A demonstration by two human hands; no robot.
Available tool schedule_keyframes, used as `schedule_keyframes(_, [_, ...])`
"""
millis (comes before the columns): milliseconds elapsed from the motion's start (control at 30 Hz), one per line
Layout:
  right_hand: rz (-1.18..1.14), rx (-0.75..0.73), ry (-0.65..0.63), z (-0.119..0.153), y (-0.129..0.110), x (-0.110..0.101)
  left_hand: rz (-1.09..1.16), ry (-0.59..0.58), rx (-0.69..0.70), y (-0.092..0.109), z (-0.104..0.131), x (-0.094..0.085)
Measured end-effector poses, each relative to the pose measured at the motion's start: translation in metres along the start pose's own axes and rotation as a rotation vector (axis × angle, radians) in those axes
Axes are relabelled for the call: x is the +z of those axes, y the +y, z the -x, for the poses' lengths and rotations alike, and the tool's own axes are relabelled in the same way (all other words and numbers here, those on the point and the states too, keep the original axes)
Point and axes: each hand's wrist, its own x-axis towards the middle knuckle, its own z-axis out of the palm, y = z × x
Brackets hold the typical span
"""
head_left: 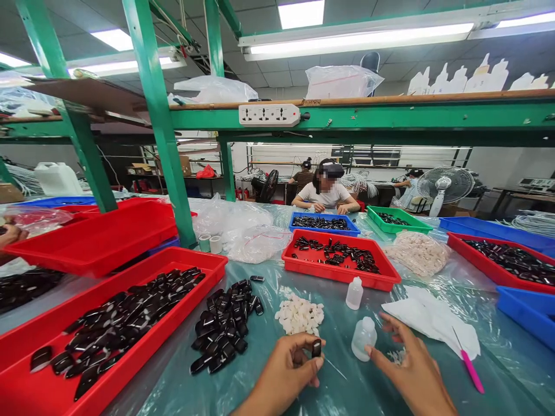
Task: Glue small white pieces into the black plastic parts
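At lower centre, left hand (pixel 288 370) holds one glossy black plastic piece (pixel 316 348); right hand (pixel 407 364), wide, is by two translucent plastic bottles (pixel 363 340).

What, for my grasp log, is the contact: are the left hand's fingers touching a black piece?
Touching: the head view shows the left hand holding the black piece between thumb and fingers.

The single head view looks forward and slightly down from the wearer's eyes, with each grip, the left (pixel 295 364) and the right (pixel 403 358), close at its lower edge, the surface (pixel 333 393) around them and the room beyond.
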Motion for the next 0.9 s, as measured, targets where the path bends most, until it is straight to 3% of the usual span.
schedule_keyframes(233, [-0.137, 0.007, -0.138, 0.000, -0.001, 0.007, -0.028, -0.014, -0.027, -0.004, 0.003, 0.000])
schedule_keyframes(400, [-0.658, 0.254, -0.217, 0.004, -0.027, 0.003, -0.231, -0.005, -0.058, 0.003, 0.006, 0.000])
schedule_keyframes(600, [-1.126, 0.642, -0.341, 0.015, -0.056, -0.003, -0.072, -0.078, -0.074, -0.001, 0.002, -0.001])
schedule_keyframes(767, [-1.394, 0.739, -0.426, 0.019, -0.061, -0.003, -0.008, -0.090, -0.055, -0.012, 0.000, -0.002])
schedule_keyframes(900, [-1.493, 0.810, -0.410, 0.021, -0.058, 0.000, -0.083, -0.036, -0.036, -0.008, 0.001, -0.001])
